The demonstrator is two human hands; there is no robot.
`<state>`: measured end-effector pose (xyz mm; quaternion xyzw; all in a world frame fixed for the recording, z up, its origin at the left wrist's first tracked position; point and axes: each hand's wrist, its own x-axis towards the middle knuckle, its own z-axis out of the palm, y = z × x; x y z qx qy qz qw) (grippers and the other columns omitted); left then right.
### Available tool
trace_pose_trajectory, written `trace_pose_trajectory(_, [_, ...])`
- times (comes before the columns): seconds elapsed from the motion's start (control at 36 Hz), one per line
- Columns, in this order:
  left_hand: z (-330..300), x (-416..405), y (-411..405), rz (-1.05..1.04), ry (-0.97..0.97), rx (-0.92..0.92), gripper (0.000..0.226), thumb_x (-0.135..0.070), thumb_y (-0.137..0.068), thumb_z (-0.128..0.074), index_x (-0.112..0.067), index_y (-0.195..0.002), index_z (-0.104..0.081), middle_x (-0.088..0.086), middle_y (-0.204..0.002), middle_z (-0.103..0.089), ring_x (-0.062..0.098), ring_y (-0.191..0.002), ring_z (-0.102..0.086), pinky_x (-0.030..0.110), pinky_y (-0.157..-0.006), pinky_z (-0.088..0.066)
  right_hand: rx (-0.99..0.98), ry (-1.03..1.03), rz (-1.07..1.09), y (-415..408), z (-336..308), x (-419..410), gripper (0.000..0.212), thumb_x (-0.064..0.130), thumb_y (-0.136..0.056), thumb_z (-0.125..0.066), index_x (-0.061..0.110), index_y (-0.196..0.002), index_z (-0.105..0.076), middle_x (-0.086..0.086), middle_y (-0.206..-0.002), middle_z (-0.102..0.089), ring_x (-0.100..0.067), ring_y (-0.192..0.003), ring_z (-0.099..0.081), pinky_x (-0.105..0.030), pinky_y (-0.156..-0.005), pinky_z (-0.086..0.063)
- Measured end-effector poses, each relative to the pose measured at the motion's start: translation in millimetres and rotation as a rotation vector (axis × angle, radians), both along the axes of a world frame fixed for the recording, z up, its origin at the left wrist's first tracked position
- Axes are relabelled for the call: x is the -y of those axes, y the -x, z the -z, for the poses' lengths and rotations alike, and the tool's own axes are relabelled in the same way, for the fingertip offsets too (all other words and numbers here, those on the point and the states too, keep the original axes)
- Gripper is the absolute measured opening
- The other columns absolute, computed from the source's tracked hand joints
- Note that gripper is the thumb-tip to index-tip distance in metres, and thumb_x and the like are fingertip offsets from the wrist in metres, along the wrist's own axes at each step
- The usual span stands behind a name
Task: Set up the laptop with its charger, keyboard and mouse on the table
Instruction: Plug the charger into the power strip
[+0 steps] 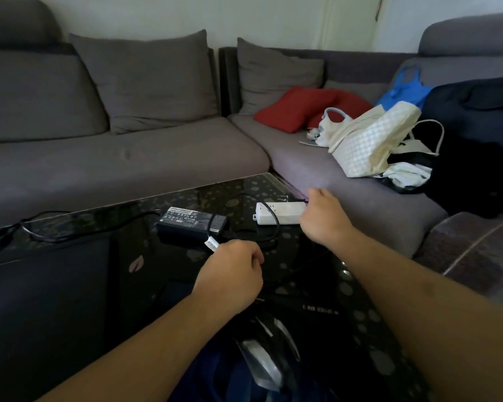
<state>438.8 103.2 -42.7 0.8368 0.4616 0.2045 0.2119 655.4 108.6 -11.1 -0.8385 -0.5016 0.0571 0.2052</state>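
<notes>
The closed dark laptop [55, 285] lies at the left of the black glass table [346, 288]. Behind it sits the black charger brick [190, 221], and its black cable [273, 227] loops across a white power strip [279, 213]. My left hand [230, 274] is curled round that cable, just past a white tag [211, 245]. At the strip's right end, my right hand [323, 216] pinches a small dark plug. A black and silver mouse [262, 364] lies at the near edge. A flat dark thing with white print [320, 309] may be the keyboard.
A grey corner sofa [128, 158] wraps the table's far and right sides. On it lie red cushions [296, 108], white bags [369, 140], a blue bag [404, 91] and dark clothing [476, 134]. Another black cable [41, 227] trails off the table's left. Blue fabric [209, 372] is at the bottom.
</notes>
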Motion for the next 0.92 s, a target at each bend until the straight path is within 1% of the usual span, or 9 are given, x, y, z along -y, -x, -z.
trace_pose_trajectory(0.17, [-11.0,-35.4,-34.4,0.077,-0.167,0.096,0.022,-0.020,-0.102,-0.058,-0.019,-0.122,-0.068,-0.001,-0.119,-0.063,0.018,-0.105,-0.063,0.041,-0.093,-0.057,-0.093,0.151,-0.112,-22.6,1.0,-47.6,0.047,0.017,-0.100,-0.050,0.016,-0.147,-0.049,-0.011,-0.155,-0.051,-0.033,-0.140,-0.049,-0.043,-0.115,-0.040])
trace_pose_trajectory(0.25, [-20.8,-56.7,-56.3,0.209,-0.174,0.078,0.044,-0.019,-0.102,-0.061,-0.017,-0.145,-0.054,0.003,-0.144,-0.057,0.023,-0.130,-0.054,0.042,-0.111,-0.046,-0.247,0.164,-0.108,-23.9,6.9,-56.0,0.052,0.019,-0.105,-0.053,0.017,-0.156,-0.046,-0.012,-0.157,-0.051,-0.031,-0.141,-0.050,-0.039,-0.116,-0.038])
trace_pose_trajectory(0.36, [-21.3,-78.8,-70.4,0.198,-0.056,-0.106,0.060,-0.041,-0.109,-0.046,-0.023,-0.164,-0.029,0.000,-0.169,-0.034,0.023,-0.154,-0.033,0.046,-0.126,-0.028,-0.271,0.132,-0.110,-47.1,30.1,-68.7,0.068,0.049,-0.076,-0.057,0.024,-0.139,-0.063,-0.012,-0.139,-0.063,-0.032,-0.128,-0.059,-0.049,-0.113,-0.046])
trace_pose_trajectory(0.44, [-8.6,-86.9,-70.2,0.065,-0.084,-0.140,0.055,-0.044,-0.108,-0.046,-0.022,-0.158,-0.040,0.002,-0.160,-0.042,0.026,-0.146,-0.039,0.048,-0.120,-0.035,-0.347,0.097,-0.068,-57.0,35.2,-68.5,0.069,0.050,-0.072,-0.059,0.026,-0.136,-0.064,-0.009,-0.129,-0.066,-0.031,-0.118,-0.063,-0.051,-0.107,-0.051])
trace_pose_trajectory(0.53, [0.3,-91.6,-60.3,-0.064,-0.111,-0.122,0.043,-0.044,-0.105,-0.052,-0.021,-0.141,-0.056,0.005,-0.141,-0.057,0.028,-0.128,-0.052,0.045,-0.109,-0.045,-0.405,0.032,-0.034,-40.6,22.8,-57.5,0.060,0.041,-0.082,-0.067,0.024,-0.139,-0.063,-0.009,-0.129,-0.065,-0.030,-0.116,-0.063,-0.048,-0.106,-0.051])
trace_pose_trajectory(0.58, [3.2,-92.1,-56.2,-0.050,-0.090,-0.135,0.047,-0.046,-0.101,-0.060,-0.025,-0.143,-0.055,0.004,-0.140,-0.059,0.028,-0.128,-0.054,0.045,-0.109,-0.044,-0.422,-0.024,-0.021,-38.7,25.3,-57.0,0.052,0.029,-0.091,-0.073,0.019,-0.141,-0.063,-0.008,-0.130,-0.066,-0.029,-0.118,-0.063,-0.045,-0.106,-0.051])
trace_pose_trajectory(0.67, [-0.9,-92.8,-59.1,-0.041,-0.014,-0.141,0.050,-0.055,-0.099,-0.059,-0.032,-0.144,-0.054,0.001,-0.141,-0.058,0.028,-0.128,-0.055,0.046,-0.108,-0.041,-0.489,-0.183,0.017,-41.3,34.8,-55.2,0.058,0.020,-0.086,-0.084,0.017,-0.141,-0.065,-0.003,-0.130,-0.070,-0.023,-0.118,-0.067,-0.042,-0.109,-0.053])
trace_pose_trajectory(0.78, [-2.0,-98.9,-67.2,-0.083,0.007,-0.189,0.041,-0.054,-0.104,-0.052,-0.033,-0.139,-0.058,0.002,-0.130,-0.065,0.028,-0.118,-0.061,0.045,-0.103,-0.046,-0.459,-0.373,0.062,-46.4,42.0,-48.2,0.037,0.007,-0.087,-0.077,0.022,-0.121,-0.077,0.005,-0.107,-0.076,-0.020,-0.108,-0.072,-0.037,-0.102,-0.056])
trace_pose_trajectory(0.92, [1.3,-103.0,-71.6,-0.101,0.019,-0.173,0.043,-0.055,-0.102,-0.055,-0.036,-0.141,-0.054,-0.002,-0.129,-0.066,0.026,-0.118,-0.062,0.043,-0.102,-0.043,-0.403,-0.501,0.036,-48.1,30.4,-38.9,0.024,0.004,-0.090,-0.075,0.024,-0.101,-0.082,0.006,-0.092,-0.078,-0.012,-0.089,-0.071,-0.030,-0.081,-0.055])
